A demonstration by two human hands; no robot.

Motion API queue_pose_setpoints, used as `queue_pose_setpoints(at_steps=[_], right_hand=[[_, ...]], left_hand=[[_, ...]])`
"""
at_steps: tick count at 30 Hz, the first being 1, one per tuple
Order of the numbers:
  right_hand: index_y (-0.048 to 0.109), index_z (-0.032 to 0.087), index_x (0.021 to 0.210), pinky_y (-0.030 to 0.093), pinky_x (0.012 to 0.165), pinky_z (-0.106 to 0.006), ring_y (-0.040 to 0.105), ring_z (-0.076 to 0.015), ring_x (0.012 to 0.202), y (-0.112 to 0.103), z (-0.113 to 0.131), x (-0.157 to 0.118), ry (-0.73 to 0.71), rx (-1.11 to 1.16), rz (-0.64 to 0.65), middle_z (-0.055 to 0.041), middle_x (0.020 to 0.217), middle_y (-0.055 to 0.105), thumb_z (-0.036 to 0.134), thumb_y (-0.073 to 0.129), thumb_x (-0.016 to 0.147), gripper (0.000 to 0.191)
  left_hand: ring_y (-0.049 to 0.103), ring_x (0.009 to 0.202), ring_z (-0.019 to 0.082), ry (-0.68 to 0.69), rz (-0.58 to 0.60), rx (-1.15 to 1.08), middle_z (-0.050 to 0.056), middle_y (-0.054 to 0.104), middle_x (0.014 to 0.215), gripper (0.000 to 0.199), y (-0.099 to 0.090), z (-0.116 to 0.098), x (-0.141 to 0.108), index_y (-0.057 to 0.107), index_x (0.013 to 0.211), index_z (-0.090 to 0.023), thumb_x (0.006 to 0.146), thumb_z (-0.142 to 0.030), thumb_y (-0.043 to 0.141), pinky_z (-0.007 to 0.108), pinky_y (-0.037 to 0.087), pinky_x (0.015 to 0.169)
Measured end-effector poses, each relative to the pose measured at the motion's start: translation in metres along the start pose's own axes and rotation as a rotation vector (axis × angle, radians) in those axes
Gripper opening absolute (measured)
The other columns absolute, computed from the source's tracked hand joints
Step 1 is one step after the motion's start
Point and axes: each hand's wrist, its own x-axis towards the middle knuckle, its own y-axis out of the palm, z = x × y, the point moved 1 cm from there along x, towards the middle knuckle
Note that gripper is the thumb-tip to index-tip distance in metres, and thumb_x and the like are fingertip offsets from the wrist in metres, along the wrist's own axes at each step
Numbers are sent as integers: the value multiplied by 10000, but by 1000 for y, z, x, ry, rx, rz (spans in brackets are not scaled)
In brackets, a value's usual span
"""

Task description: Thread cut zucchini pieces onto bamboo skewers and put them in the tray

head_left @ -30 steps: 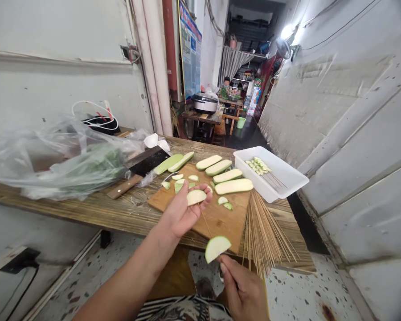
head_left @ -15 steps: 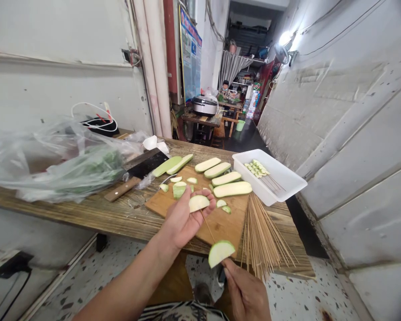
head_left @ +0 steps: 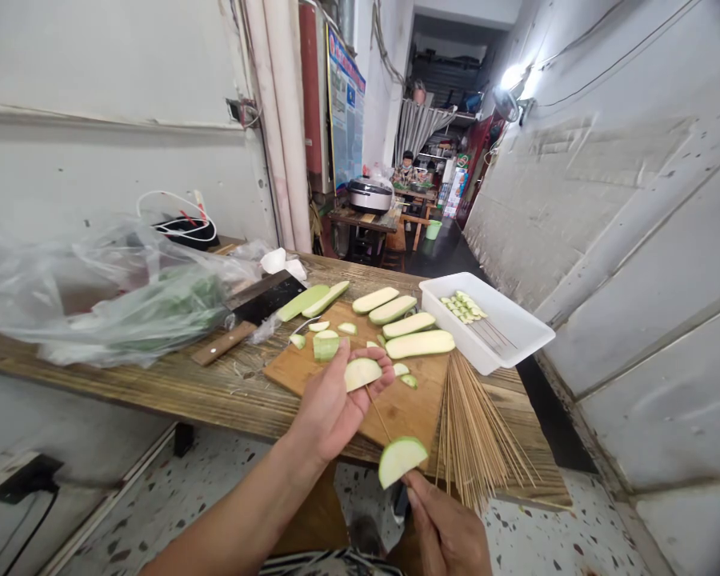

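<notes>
Your L hand (head_left: 330, 404) is palm up over the cutting board (head_left: 408, 416), fingers curled, cradling a pale squash slice (head_left: 362, 374). Your R hand (head_left: 447, 534) pinches a bamboo skewer (head_left: 378, 414) below a 2nd slice (head_left: 401, 462) already on it. Skewer's long axis runs up-left from R grip, tip nr the L-hand slice's lower edge.

Two pale zucchini half-moons (head_left: 362, 374), strung on a tilted bamboo skewer (head_left: 378, 414)
</notes>
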Motion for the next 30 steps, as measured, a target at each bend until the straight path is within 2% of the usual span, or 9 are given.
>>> queue_pose_setpoints(at_steps=[4,9,12,14,21,27,30], right_hand=[[610,187,1179,551,730,-170,719,-158,785,-5,5,3,9,27,43,-87,969,732,223,459,923,300],[646,181,1127,553,617,-138,721,-146,686,-7,5,-1,70,94,42,-90,894,745,242,458,926,282],[642,182,1136,554,645,-140,723,-149,713,-9,5,-2,31,79,66,-82,913,744,220,477,915,278],[647,180,1129,554,649,-134,724,-149,720,-10,6,0,19,76,58,-78,911,745,210,493,907,271],[703,209,1032,550,620,-113,723,-136,653,-12,12,4,61,23,3,-47,811,754,328,467,928,284],[713,207,1006,559,631,-131,725,-146,656,-10,15,3,92,14,-22,-48,805,754,336,449,933,303],[709,204,1010,557,645,-135,724,-143,657,-10,15,3,92,30,-19,-48,807,753,316,455,931,289]], left_hand=[[633,679,150,-13,-4,-7,124,647,741,367,-1,-1,0,637,738,-40,897,-282,413,255,570,646],[628,679,144,-4,14,-22,125,649,751,340,-3,-2,0,637,735,-49,892,-268,429,250,569,646],[629,681,147,-7,30,-13,129,649,751,344,-3,-2,-1,645,743,-43,889,-271,434,247,567,645],[628,678,147,-11,35,-4,130,646,747,346,-3,-2,-2,649,745,-34,890,-262,433,247,566,651],[625,681,151,-5,68,14,129,648,769,327,-4,2,-3,655,744,-33,885,-234,439,262,560,662],[626,697,154,-8,46,27,128,652,771,329,-6,5,-3,651,736,-51,885,-257,443,270,557,665],[623,680,146,-7,74,33,127,653,768,333,-6,6,-4,652,730,-52,885,-261,444,258,553,657]])
